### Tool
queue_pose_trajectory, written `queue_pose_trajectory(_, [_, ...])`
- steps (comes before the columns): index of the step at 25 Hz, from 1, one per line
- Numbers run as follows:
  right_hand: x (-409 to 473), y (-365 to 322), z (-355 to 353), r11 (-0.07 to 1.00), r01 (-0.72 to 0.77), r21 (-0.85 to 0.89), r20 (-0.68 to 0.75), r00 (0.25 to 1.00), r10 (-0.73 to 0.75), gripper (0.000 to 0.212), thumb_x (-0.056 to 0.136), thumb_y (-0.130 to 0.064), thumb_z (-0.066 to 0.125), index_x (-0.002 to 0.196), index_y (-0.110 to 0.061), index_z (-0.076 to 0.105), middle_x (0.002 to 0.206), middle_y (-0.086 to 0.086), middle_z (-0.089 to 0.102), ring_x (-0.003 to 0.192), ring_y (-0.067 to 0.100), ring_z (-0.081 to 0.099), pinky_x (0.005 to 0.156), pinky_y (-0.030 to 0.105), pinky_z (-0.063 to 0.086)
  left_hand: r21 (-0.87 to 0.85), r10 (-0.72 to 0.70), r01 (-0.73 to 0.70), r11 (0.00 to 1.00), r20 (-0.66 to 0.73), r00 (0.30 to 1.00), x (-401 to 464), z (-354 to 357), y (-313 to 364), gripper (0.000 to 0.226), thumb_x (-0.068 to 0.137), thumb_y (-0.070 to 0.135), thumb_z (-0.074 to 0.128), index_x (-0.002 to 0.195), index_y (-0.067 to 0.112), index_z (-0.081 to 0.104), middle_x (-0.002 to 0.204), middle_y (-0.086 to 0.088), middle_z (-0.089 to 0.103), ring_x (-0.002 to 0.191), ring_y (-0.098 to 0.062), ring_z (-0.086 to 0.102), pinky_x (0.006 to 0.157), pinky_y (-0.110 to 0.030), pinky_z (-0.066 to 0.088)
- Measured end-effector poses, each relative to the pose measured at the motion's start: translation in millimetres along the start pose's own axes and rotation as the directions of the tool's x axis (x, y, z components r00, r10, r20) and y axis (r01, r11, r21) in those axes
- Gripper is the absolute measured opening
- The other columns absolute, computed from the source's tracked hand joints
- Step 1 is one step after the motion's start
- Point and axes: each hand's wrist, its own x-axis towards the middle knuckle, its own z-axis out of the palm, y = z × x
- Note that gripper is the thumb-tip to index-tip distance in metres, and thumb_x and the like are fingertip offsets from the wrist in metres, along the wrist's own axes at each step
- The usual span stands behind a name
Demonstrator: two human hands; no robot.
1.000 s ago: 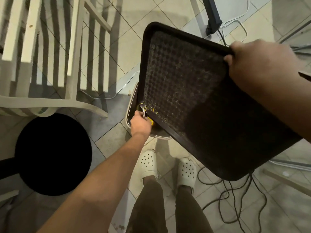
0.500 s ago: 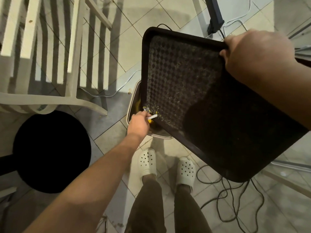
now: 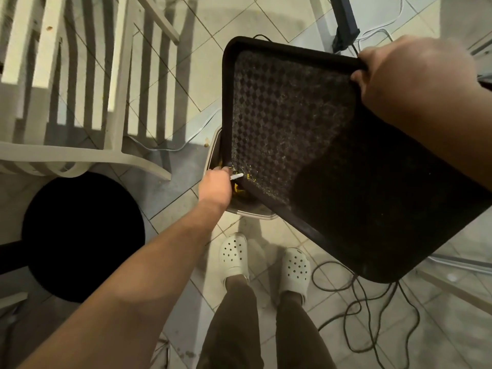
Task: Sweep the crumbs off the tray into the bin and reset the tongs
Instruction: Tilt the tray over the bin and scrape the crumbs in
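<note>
Tilted tray [image 3: 332, 161] over bin [image 3: 250, 210], chair [image 3: 80, 153] beside, cables [image 3: 372, 310] underfoot

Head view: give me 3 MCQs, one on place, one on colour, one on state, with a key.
1. Where do the last crumbs lie on the tray?
A. lowest corner, over the bin
B. by the right hand
C. the middle

2. What colour are the shoes?
A. black
B. white
C. red

3. How is the tray held?
A. flat
B. upside down
C. tilted down toward the bin

Key: A, yellow bits sit beside the left hand; B, both are pale with holes; C, its far corner dips over the bin.
</note>
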Motion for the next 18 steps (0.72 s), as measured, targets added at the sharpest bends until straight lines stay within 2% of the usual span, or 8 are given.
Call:
queue_pose_trajectory(4, [-4.3,0.1,-1.5,1.000,0.001,0.027,-0.006,1.000,-0.001,0.035,0.101,-0.027,0.034,0.126,-0.006,0.047,0.066,0.010,0.028,0.065,0.030,0.038,0.047,0.029,0.027,-0.078,0.166,-0.168,0.983,-0.043,0.985,-16.4,6.6,6.2,0.023,0.097,0.014,0.043,0.110,0.017,0.061,0.115,-0.003,0.062,0.104,-0.024,0.052,0.087,-0.037,0.045])
queue_pose_trajectory(6, [-5.9,1.3,-1.2,0.999,0.014,0.048,-0.033,0.999,-0.012,0.034,0.101,-0.026,0.035,0.123,-0.004,0.049,0.063,0.008,0.025,0.064,0.029,0.036,0.046,0.026,0.024,-0.030,0.132,-0.133,0.991,-0.016,0.991,-8.7,7.5,4.1,0.025,0.097,0.013,0.041,0.113,0.017,0.060,0.117,-0.004,0.060,0.107,-0.024,0.050,0.087,-0.037,0.044])
queue_pose_trajectory(8, [-6.9,3.1,-0.4,0.998,0.016,0.065,-0.076,0.997,-0.011,0.032,0.101,-0.025,0.036,0.116,-0.002,0.052,0.061,0.008,0.025,0.060,0.027,0.034,0.047,0.024,0.023,0.025,0.012,-0.012,1.000,-0.009,1.000,2.4,5.8,-0.6,0.030,0.096,0.006,0.038,0.117,0.013,0.057,0.118,-0.008,0.057,0.111,-0.028,0.049,0.086,-0.038,0.044])
queue_pose_trajectory(10, [-7.5,3.7,1.9,0.997,0.022,0.079,-0.100,0.995,-0.014,0.030,0.100,-0.024,0.037,0.109,0.000,0.054,0.059,0.009,0.027,0.055,0.025,0.032,0.049,0.025,0.025,0.008,-0.057,0.057,0.998,-0.024,0.998,5.5,1.5,-3.3,0.030,0.095,0.004,0.037,0.117,0.010,0.057,0.117,-0.011,0.057,0.111,-0.030,0.051,0.086,-0.039,0.045])
queue_pose_trajectory(15, [-7.3,3.3,3.7,0.997,0.012,0.078,-0.104,0.995,-0.004,0.031,0.100,-0.025,0.037,0.107,0.000,0.053,0.059,0.009,0.025,0.060,0.029,0.036,0.054,0.032,0.031,-0.031,0.125,-0.126,0.991,-0.034,0.992,-0.4,0.4,0.2,0.026,0.096,0.010,0.041,0.115,0.016,0.059,0.113,-0.005,0.059,0.106,-0.025,0.049,0.086,-0.035,0.044])
queue_pose_trajectory(18, [-6.3,2.1,4.9,0.997,0.022,0.077,-0.127,0.992,-0.012,0.032,0.100,-0.025,0.036,0.107,0.001,0.053,0.059,0.008,0.024,0.060,0.029,0.036,0.054,0.031,0.031,-0.001,-0.009,0.009,1.000,-0.016,1.000,7.6,0.2,-6.0,0.029,0.095,0.005,0.039,0.116,0.011,0.059,0.115,-0.010,0.058,0.108,-0.028,0.052,0.086,-0.037,0.045])
